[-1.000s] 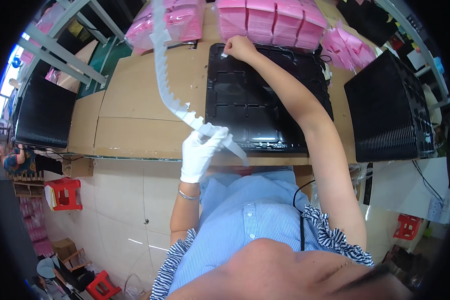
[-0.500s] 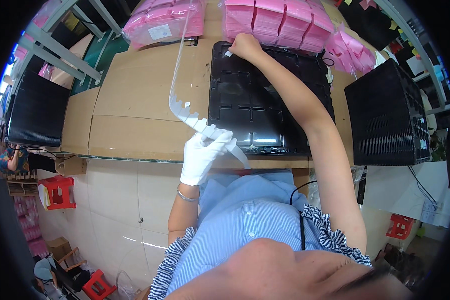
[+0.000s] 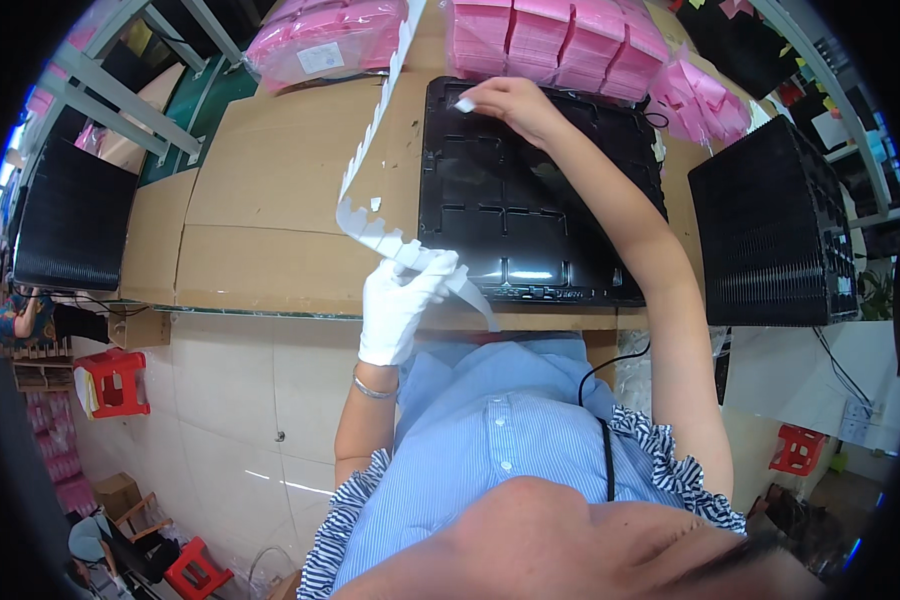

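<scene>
My left hand (image 3: 395, 312), in a white glove, pinches a long white strip of label tabs (image 3: 382, 238) near the table's front edge. The strip's short tail hangs past the fingers, while its long end rises up out of the picture. Bare, my right hand (image 3: 518, 106) is over the far left part of a black plastic tray (image 3: 490, 225). Its fingertips are closed on a small white tab (image 3: 465, 104). Whether the tab touches the tray I cannot tell. Shallow moulded compartments mark the tray, which lies on cardboard.
Pink packets in clear bags (image 3: 560, 45) line the back of the table, with another bag (image 3: 322, 45) to their left. Black tray stacks stand at the right (image 3: 770, 225) and far left (image 3: 75, 220). A small white scrap (image 3: 375, 204) lies on the cardboard (image 3: 280, 190).
My right hand has shifted slightly to the right, its fingers straighter around the white tab. The strip's rising part has swung right and turned its tabs into view.
</scene>
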`<state>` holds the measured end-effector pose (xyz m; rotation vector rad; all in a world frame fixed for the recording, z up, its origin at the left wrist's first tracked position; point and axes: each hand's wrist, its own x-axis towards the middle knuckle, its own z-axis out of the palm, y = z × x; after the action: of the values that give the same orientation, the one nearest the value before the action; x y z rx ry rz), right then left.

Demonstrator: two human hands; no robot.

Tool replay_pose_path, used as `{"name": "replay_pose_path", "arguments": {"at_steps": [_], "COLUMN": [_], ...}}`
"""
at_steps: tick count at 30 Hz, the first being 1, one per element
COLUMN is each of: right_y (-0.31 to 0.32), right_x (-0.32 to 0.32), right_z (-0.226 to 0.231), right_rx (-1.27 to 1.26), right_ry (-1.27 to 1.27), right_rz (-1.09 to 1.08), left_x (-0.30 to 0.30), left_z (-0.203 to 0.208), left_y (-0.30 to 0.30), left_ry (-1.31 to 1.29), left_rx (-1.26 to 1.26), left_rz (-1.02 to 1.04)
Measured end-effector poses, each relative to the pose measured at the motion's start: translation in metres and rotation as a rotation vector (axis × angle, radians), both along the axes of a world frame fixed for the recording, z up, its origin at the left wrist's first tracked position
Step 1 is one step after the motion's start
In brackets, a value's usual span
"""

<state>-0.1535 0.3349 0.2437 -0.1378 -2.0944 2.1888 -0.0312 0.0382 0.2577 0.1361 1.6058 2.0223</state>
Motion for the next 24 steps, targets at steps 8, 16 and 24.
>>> {"name": "replay_pose_path", "arguments": {"at_steps": [8, 16, 24], "right_y": [-0.083, -0.125, -0.103], "right_x": [0.148, 0.181, 0.144], "right_z": [0.038, 0.032, 0.029], "right_rx": [-0.34, 0.647, 0.692], "right_ry": [-0.365, 0.407, 0.053], "right_rz": [0.266, 0.076, 0.258], "left_x": [0.007, 0.008, 0.0], "left_z": [0.001, -0.01, -0.017], "left_y": [0.005, 0.0, -0.016], "left_ry": [-0.015, -0.026, 0.028], "left_rx": [0.127, 0.206, 0.125], "left_rz": [0.219, 0.165, 0.344]}}
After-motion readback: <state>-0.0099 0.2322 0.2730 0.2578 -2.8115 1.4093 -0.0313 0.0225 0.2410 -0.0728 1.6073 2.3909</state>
